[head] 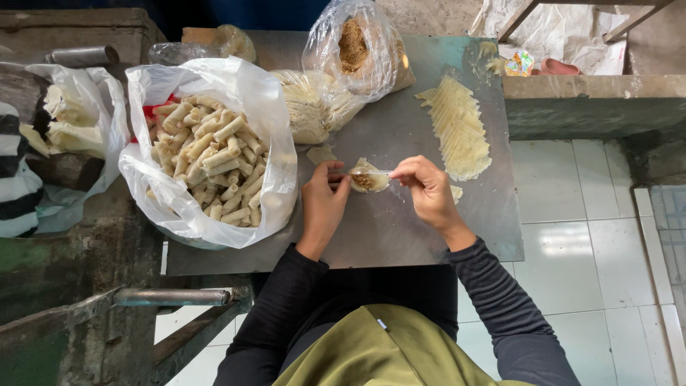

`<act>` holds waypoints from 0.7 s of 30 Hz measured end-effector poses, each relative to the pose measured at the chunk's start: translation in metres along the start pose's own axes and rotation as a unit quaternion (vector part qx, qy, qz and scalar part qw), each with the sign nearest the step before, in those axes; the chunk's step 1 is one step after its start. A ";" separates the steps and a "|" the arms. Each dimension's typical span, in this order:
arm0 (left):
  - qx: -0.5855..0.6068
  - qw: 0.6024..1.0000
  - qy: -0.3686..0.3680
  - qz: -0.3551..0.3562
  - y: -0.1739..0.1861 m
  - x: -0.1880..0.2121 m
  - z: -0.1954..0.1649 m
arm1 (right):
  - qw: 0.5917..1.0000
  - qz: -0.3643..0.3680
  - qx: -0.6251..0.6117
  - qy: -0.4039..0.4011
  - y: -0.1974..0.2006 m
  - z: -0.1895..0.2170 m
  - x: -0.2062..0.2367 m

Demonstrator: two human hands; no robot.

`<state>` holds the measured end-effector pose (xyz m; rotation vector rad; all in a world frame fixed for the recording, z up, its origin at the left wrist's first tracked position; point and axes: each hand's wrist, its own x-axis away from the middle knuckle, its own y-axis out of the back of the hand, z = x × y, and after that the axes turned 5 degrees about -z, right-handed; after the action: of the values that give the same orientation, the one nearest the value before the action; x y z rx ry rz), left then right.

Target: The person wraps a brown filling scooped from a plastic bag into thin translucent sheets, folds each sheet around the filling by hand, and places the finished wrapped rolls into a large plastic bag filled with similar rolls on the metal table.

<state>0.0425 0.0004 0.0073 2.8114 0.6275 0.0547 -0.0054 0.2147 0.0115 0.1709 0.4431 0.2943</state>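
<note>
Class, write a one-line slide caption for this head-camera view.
Both hands, left hand and right hand, fold a filled wrapper beside a bag of finished rolls.

Pale cream wrappers (461,129), tan rolls (207,161) in white bag (268,114), grey metal table (400,229), brown filling (352,43)

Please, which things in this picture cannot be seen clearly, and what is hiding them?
- Head view: the filling on the wrapper is mostly hidden by the left hand and right hand.
- Bottom of the roll pile: hidden by its white bag.
- Left bag: contents partly hidden by plastic.
- Small colourful thing: too small to tell.
</note>
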 end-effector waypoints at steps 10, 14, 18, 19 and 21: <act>-0.008 1.000 0.006 0.003 0.002 0.000 0.001 | 1.000 0.008 0.020 0.002 0.023 0.002 0.019; 0.000 1.000 -0.001 0.000 -0.001 0.001 0.002 | 1.000 -0.018 0.019 -0.006 0.030 0.002 0.023; -0.003 1.000 -0.006 0.002 -0.003 0.002 0.004 | 0.999 -0.037 -0.007 -0.001 0.030 0.002 0.021; -0.006 1.000 -0.009 0.003 -0.003 0.002 0.004 | 0.999 -0.035 -0.010 0.003 0.027 0.001 0.018; -0.010 1.000 -0.007 0.003 -0.004 0.002 0.004 | 1.000 -0.025 -0.010 0.010 0.020 0.001 0.014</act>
<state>0.0432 0.0036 0.0029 2.7927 0.6128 0.0432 0.0023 0.2381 0.0118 0.1376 0.4628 0.2521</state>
